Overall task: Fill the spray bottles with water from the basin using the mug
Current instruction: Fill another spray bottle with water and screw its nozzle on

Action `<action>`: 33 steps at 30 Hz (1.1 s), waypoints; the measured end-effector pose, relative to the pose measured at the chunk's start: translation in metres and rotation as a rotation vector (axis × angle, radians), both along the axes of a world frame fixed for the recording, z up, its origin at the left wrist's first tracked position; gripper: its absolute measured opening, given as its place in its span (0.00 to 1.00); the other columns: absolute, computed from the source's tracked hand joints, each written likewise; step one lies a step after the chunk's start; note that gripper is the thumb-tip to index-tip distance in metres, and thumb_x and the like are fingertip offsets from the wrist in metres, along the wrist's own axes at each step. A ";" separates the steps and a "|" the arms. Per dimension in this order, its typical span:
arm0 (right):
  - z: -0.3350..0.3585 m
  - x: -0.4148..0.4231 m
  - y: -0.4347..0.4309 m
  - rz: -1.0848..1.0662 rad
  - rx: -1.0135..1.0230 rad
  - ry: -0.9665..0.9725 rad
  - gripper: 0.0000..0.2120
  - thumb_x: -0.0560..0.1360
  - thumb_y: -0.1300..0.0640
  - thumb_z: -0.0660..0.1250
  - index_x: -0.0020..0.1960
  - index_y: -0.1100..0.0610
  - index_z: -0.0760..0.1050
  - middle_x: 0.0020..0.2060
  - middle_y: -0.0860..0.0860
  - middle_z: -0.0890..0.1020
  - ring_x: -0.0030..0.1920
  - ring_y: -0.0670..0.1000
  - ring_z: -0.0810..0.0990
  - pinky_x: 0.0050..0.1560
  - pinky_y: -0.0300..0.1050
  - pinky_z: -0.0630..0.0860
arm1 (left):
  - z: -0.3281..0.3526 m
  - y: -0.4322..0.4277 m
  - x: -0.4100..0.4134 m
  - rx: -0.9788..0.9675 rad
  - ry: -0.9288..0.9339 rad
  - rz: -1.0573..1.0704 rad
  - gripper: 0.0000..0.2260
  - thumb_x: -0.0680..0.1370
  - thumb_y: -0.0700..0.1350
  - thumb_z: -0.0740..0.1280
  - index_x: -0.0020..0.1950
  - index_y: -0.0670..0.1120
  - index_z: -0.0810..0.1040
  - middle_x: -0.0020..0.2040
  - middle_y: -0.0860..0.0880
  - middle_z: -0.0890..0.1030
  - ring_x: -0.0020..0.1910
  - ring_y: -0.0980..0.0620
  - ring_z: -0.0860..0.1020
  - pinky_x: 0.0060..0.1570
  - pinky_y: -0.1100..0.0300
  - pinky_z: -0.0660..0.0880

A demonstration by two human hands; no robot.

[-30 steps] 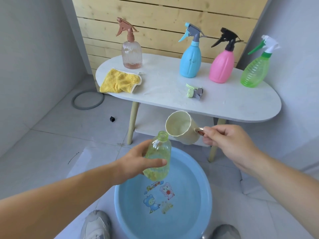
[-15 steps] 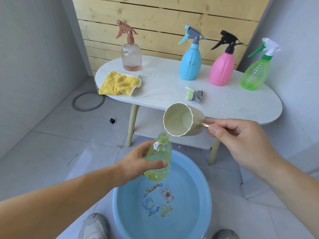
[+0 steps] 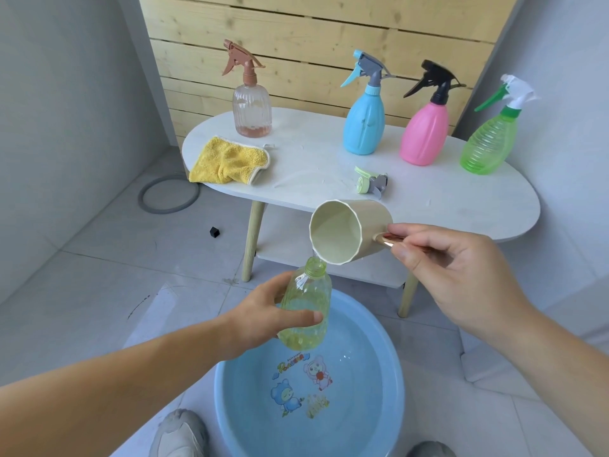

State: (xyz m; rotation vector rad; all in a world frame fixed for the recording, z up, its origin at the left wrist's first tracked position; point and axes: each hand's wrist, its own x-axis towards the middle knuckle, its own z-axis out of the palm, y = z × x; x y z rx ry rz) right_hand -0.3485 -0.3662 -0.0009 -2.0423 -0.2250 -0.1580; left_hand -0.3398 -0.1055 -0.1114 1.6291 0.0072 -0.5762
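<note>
The left hand (image 3: 263, 319) wraps the bottle (image 3: 308, 311) round its belly, thumb in front, and holds it tilted over the basin's (image 3: 379, 390) far rim, neck up and uncapped. The bottle is thin clear plastic and part full. It is probably light, but likely to dent under a hard squeeze and slick where wet, so a firm, gentle hold on the belly looks right.

Just above its mouth is the mug (image 3: 346, 235), tipped on its side with its lip at the neck; whether they touch I cannot tell. The mug looks stiff and light.

The right hand (image 3: 461, 268) pinches its slim shiny handle between thumb and fingers. That gives little purchase, so the mug may twist as water shifts. The narrow mouth calls for a slow pour.

On the desk (image 3: 296, 166) behind, a cloth (image 3: 227, 159) lies at the left end, four capped bottles (image 3: 364, 123) stand along the far edge, and a loose spray head (image 3: 370, 184) lies near the front edge.
</note>
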 end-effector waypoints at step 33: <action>0.003 -0.002 0.000 0.030 -0.135 -0.154 0.06 0.75 0.56 0.71 0.40 0.52 0.82 0.57 0.43 0.84 0.58 0.41 0.81 0.60 0.35 0.73 | -0.003 0.001 0.000 0.004 -0.001 -0.009 0.28 0.64 0.54 0.82 0.63 0.61 0.81 0.57 0.53 0.84 0.58 0.52 0.84 0.58 0.43 0.83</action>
